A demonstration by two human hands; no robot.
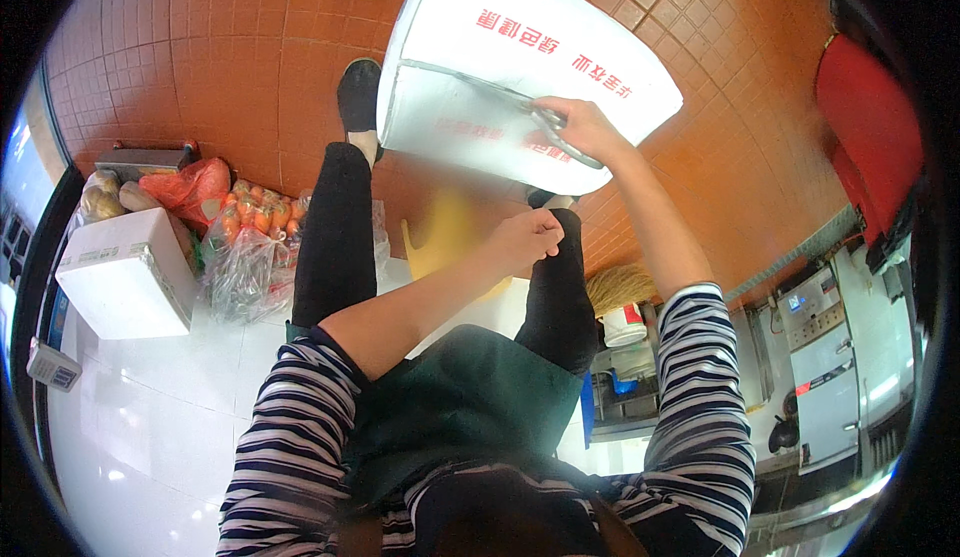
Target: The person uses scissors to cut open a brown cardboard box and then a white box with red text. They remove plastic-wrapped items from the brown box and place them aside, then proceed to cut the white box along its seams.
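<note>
A white foam box [465, 96] with red writing stands on the tiled floor between and beyond the person's feet. My right hand [585, 129] is closed around the handles of metal scissors [559, 135], which lie over the edge between two faces of the box. My left hand [531, 238] hovers by the right knee with curled fingers, and nothing can be seen in it. Below it, between the legs, shows a blurred yellow object [442, 238] whose kind I cannot tell.
At the left, a white foam box [127, 272] stands beside clear bags of orange produce [262, 216] and a red net bag [196, 189]. A small carton [54, 366] lies at far left. Right are a straw broom head [621, 287], a white bucket [624, 326] and a red object [866, 137].
</note>
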